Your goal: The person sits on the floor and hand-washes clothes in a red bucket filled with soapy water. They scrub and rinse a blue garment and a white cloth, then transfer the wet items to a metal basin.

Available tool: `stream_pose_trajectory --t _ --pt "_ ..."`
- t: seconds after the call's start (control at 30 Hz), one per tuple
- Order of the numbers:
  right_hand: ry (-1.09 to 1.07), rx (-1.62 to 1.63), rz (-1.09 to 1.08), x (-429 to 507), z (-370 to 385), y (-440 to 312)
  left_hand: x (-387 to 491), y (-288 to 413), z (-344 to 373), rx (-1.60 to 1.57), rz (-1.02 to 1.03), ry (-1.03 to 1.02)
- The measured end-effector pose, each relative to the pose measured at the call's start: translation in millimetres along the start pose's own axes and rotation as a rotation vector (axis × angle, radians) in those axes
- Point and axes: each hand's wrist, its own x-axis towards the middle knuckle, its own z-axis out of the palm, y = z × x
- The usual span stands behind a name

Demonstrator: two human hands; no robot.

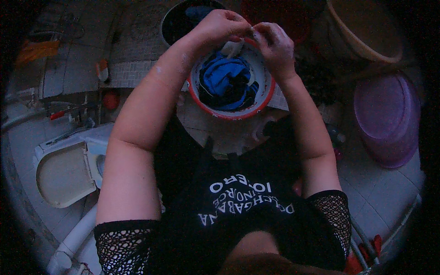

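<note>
My left hand (229,25) and my right hand (276,43) meet fingertip to fingertip above the far rim of a white enamel basin (267,74) with a red rim. A small pale cloth (233,48) hangs beneath my left fingers; both hands seem to pinch it, though the grip is partly hidden and dim. Whitish suds cling to my right fingers and to my left forearm. Inside the basin lies a crumpled blue and black garment (225,77). The basin stands on the floor before me, between my knees.
Behind the left hand is a dark basin (166,29) with dark clothes. A red basin (280,15), a large yellowish tub (369,51) and a purple plastic tub (385,117) stand at the right. To the left are a toilet (67,175), pipes and an orange-and-white brush (102,70).
</note>
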Motion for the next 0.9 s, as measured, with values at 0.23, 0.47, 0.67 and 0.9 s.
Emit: stream_pose_trajectory --t 0.23,0.47,0.67,0.9 --pt "0.025 0.026 -0.001 0 1 -8 -4 7 -5 -0.084 -0.062 -0.073" --pt "0.002 0.211 0.163 3 -1 -17 -1 0 -6 -0.151 -0.104 -0.025" --pt "-0.013 0.340 0.315 5 -6 -26 1 -3 -7 -0.164 -0.033 -0.044" --pt "-0.122 0.307 0.321 5 -12 -10 -6 15 0 0.001 -0.045 -0.005"
